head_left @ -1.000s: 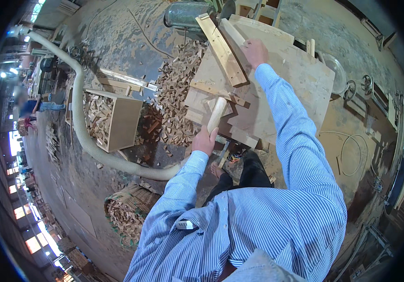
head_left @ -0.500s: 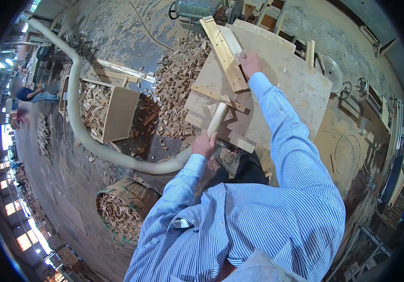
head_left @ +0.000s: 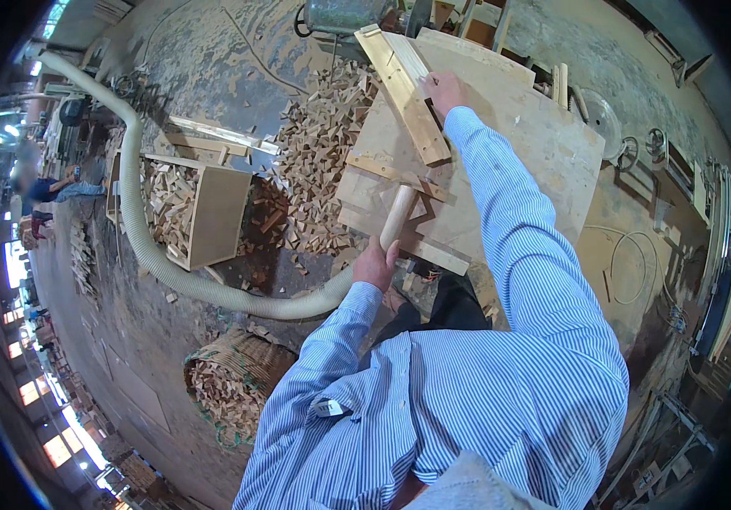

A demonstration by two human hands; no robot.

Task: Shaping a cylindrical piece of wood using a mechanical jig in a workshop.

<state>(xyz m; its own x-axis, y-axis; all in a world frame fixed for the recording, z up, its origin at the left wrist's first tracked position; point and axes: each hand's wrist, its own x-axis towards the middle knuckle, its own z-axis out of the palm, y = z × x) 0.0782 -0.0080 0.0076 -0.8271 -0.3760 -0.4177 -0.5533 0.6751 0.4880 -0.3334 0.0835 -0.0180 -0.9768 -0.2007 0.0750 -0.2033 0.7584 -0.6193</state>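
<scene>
My left hand (head_left: 374, 264) is closed round the lower end of a pale wooden stick (head_left: 399, 212), thick and rounded. The stick's far end lies over the near part of a wide plywood tabletop (head_left: 544, 140). Across the board, my right hand (head_left: 445, 93) has its fingers closed on the near end of a pale wooden strip (head_left: 405, 54). That strip lies along the right side of a longer yellowish wooden bar (head_left: 401, 95). Just below the right hand a dark notch shows in the bar's edge. A thin wooden batten (head_left: 389, 172) crosses the tabletop by the stick's tip.
Wood offcuts (head_left: 323, 161) are heaped left of the tabletop. Beyond them stands an open wooden box (head_left: 219, 212) of offcuts. A ribbed hose (head_left: 140, 195) curves past it towards my left forearm. A wicker basket (head_left: 268, 361) stands at lower left; another person (head_left: 47, 189) is far left.
My right hand has moved farther away along the wooden bar, uncovering a dark notch in its edge. The left hand still grips the stick, in nearly the same place.
</scene>
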